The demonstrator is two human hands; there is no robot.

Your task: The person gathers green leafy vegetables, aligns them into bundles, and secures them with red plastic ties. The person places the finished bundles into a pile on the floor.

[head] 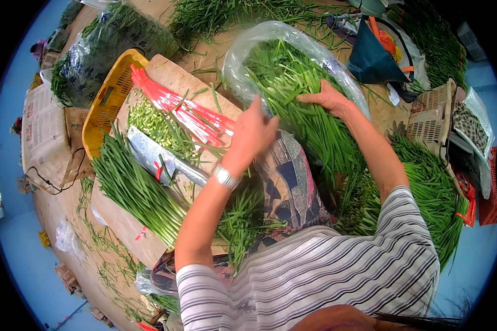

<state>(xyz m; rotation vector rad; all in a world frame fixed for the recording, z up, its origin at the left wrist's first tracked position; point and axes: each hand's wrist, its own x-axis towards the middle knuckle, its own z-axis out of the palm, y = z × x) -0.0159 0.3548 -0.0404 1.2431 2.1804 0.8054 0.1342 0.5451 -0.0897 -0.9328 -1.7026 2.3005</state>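
My right hand [325,99] rests on a loose heap of long green leaves, likely garlic chives [298,82], its thumb and fingers spread over them inside an open clear plastic bag [236,53]. Blurred, my left hand [254,128] is raised beside the bag's near-left edge, with nothing seen in it. Left of it, a bundle of red plastic ties [182,111] lies on a board [190,78]. A cleaver [149,149] lies beside cut stem ends [149,120]. Nearer me is a chive bundle with red ties [141,190].
A yellow plastic crate [103,103] stands at the board's far-left end, near a filled plastic bag [107,58] and a pale crate [45,136]. A dark blue bag [368,58] lies at upper right. More chives [422,178] are heaped by my right arm.
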